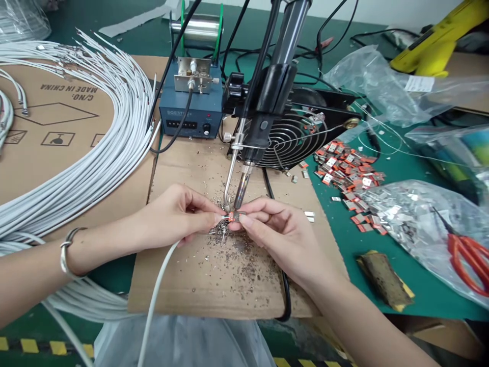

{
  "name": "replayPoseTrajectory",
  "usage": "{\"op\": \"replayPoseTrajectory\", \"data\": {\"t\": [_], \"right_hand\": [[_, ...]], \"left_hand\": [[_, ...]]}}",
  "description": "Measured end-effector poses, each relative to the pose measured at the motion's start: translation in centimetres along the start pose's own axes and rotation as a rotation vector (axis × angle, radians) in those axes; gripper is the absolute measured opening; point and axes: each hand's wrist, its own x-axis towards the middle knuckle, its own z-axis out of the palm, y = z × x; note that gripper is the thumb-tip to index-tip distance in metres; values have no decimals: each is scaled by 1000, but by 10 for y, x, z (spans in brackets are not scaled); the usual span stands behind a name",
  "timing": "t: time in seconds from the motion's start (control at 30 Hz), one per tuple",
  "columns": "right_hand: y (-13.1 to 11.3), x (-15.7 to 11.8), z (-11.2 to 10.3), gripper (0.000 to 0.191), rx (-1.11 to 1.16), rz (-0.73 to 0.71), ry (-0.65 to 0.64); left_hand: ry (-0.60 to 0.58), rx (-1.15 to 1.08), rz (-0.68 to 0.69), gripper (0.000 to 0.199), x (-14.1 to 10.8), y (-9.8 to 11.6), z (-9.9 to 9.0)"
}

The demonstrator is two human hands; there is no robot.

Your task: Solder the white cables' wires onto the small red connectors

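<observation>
Between finger and thumb, my left hand (183,216) pinches the end of a white cable (158,285), which hangs down toward my lap. My right hand (277,227) grips a small orange and metal USB connector (235,216) by its metal end. Cable end and connector meet right under the tip of a soldering iron (241,188) clamped upright in a stand. A thin bent metal solder guide tube (231,178) comes down beside the iron to the same spot. My fingertips partly hide the joint.
Solder specks litter the cardboard (183,290). Behind stand a blue solder feeder (191,109) with a solder spool (200,30) and a round fan (290,135). White cable bundles (114,137) lie left. To the right are loose connectors (344,168), a dirty sponge (384,280), a plastic bag (412,219) and red-handled cutters (469,260).
</observation>
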Motion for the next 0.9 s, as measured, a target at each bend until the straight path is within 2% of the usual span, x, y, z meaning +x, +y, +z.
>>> {"op": "replayPoseTrajectory", "data": {"t": [0.23,0.63,0.9], "right_hand": [[0,-1,-2,11,7,-8,-21],[2,-1,-6,9,90,-10,-66],[2,0,-3,7,83,-6,-72]], "left_hand": [[-6,16,-36,22,-3,4,0],[-22,-42,35,22,-5,-1,1],[-2,-61,18,20,-4,-5,1]]}}
